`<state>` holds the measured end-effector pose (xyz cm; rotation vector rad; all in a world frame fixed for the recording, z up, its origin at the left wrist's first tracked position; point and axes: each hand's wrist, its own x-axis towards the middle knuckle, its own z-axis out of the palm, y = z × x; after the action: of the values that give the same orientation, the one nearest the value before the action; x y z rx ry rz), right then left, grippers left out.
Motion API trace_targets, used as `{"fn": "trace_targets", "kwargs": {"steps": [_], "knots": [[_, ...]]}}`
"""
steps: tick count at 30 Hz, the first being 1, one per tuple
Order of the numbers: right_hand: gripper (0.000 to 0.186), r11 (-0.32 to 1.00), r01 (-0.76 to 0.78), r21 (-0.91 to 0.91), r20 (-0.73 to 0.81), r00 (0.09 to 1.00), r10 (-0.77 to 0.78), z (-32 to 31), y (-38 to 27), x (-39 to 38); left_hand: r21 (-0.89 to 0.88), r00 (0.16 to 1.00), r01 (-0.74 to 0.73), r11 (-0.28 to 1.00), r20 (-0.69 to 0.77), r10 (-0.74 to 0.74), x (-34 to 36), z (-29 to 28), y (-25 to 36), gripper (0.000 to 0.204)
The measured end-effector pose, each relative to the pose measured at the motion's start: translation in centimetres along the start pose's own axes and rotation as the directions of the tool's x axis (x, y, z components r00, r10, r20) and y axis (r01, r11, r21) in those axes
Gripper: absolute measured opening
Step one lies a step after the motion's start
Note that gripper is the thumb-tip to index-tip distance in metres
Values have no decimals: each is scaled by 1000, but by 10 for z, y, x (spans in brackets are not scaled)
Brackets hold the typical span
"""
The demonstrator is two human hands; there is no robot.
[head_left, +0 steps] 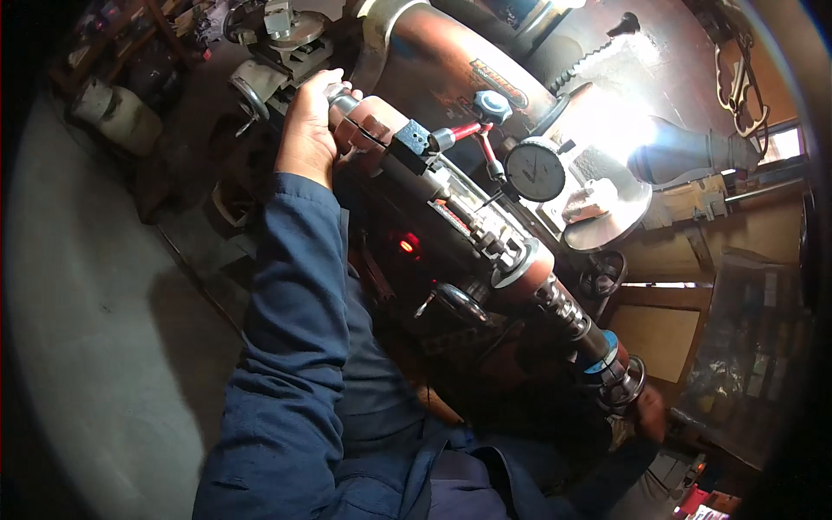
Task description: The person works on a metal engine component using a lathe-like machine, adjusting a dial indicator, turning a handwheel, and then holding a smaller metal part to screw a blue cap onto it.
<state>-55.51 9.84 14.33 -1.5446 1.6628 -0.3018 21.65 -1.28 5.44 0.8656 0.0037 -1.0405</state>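
Note:
A long spindle assembly (537, 273) runs diagonally across the machine. My left hand (308, 130) is closed round its metal knob at the upper-left end (347, 106). Beside a black block (416, 139), a red jointed arm (464, 131) with a blue knob holds a round dial gauge (535, 169) over the assembly. At the lower-right end, my right hand (650, 412) is at a metal handwheel (635, 373); it is dim and blurred, so its fingers cannot be made out.
Behind stand a large cylindrical housing (442, 52), a bright work lamp (667, 156) and a grinding-wheel-like disc (598, 234). Another handwheel (459, 303) sits below the spindle. A pale gas cylinder (113, 117) stands on the grey floor (95, 303) at left. A wooden cabinet (663, 338) is at right.

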Motion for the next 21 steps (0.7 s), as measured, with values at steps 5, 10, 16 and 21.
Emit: {"fn": "trace_targets", "kwargs": {"steps": [5,10,16,21], "knots": [[27,980,154,-126,-230,957,-180,17,44,42,-33,999,39,999,23,-39,11,-3,-5,14],[26,958,-35,-285,-87,996,11,4,63,-21,-16,996,57,998,68,-55,6,2,-1,14],[32,959,76,273,-340,940,22,37,23,24,55,998,54,997,19,-55,13,2,-7,15],[31,995,52,82,-199,979,-35,32,47,-1,58,1000,9,998,13,-9,7,-1,4,14]]}}
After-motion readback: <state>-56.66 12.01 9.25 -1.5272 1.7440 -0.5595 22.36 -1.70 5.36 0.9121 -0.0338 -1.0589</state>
